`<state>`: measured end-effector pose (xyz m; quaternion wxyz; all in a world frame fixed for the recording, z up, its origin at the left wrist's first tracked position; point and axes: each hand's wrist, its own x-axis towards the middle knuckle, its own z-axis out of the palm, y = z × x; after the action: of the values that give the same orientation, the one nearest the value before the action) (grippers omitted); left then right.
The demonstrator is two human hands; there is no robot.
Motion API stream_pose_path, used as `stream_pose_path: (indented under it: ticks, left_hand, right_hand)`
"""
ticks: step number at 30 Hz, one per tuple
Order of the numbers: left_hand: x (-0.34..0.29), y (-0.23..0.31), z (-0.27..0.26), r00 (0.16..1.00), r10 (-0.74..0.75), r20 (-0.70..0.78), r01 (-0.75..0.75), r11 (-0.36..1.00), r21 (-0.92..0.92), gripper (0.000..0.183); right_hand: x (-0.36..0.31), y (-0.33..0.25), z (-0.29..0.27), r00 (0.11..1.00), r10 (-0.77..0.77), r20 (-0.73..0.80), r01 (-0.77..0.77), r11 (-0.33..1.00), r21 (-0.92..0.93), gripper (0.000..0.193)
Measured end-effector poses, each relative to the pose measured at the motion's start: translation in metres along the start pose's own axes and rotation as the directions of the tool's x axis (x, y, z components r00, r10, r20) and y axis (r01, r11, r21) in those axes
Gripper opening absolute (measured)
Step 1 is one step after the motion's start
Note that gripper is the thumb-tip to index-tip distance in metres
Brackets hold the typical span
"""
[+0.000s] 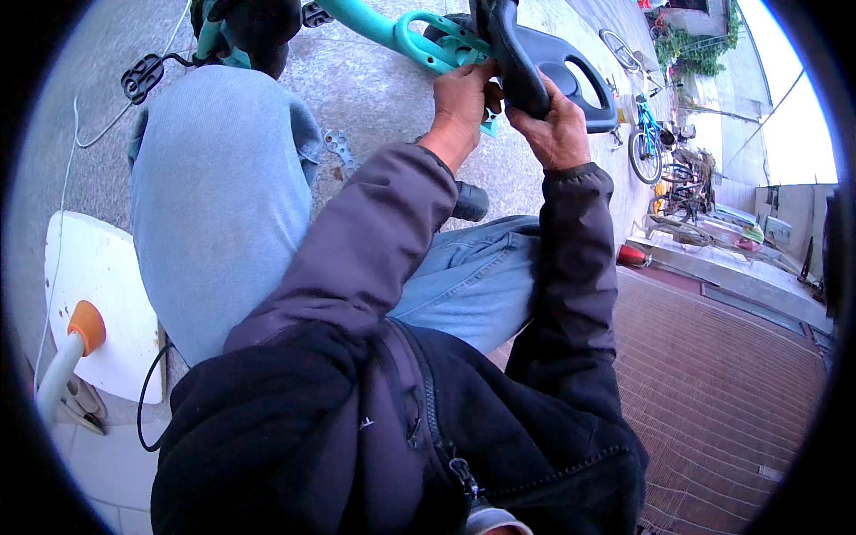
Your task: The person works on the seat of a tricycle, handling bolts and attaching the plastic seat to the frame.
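Both your hands are at work against the teal frame (367,25), which runs along the upper edge of the view, beyond your knees. Your left hand (460,109) is just below the frame's right end, its fingers drawn together close to the teal looped bracket (415,43); you cannot tell from here whether anything is pinched between them, as the fingertips are partly hidden. Your right hand (555,130), to the right of the frame's end, is clamped on the lower tip of the black curved part (519,67). The black moulded panel (584,82) with its opening sits right of the frame, close beside that part. As for progress, the job at the joint looks under way rather than finished: the black parts are up against the frame, but whether they are fastened or only held in place does not show. The silver spanner (339,152) lies on the concrete floor (348,76) below the frame, out of both hands, so any tightening it may be meant for is not being done now. Left of the frame is a black pedal (143,78); well off to its right stands a blue bicycle (646,143).
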<state>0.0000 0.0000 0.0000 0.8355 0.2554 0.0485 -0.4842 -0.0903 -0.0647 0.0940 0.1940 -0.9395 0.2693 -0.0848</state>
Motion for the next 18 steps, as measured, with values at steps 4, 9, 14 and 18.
stream_pose_path:
  ticks: [4,9,14,18]
  left_hand:
    - [0.003,-0.004,0.001,0.998,-0.032,0.045,0.031,0.999,0.022,0.015]
    - [-0.011,-0.01,0.01,0.999,-0.022,-0.033,0.025,0.995,0.096,0.017]
    - [-0.007,-0.002,0.008,0.982,0.185,-0.027,-0.183,0.981,0.061,0.02]
    - [-0.003,0.0,0.007,0.989,0.144,-0.029,-0.139,0.981,0.138,0.023]
  right_hand:
    - [-0.002,-0.005,-0.002,0.999,0.031,0.009,-0.032,0.999,0.011,0.061]
    - [-0.002,-0.001,-0.003,0.999,0.047,-0.008,-0.046,0.998,0.05,0.06]
    - [-0.002,0.003,-0.002,0.999,0.043,0.009,-0.043,0.996,0.081,0.059]
    - [-0.001,0.004,0.002,1.0,0.014,-0.016,-0.013,0.999,0.032,0.059]
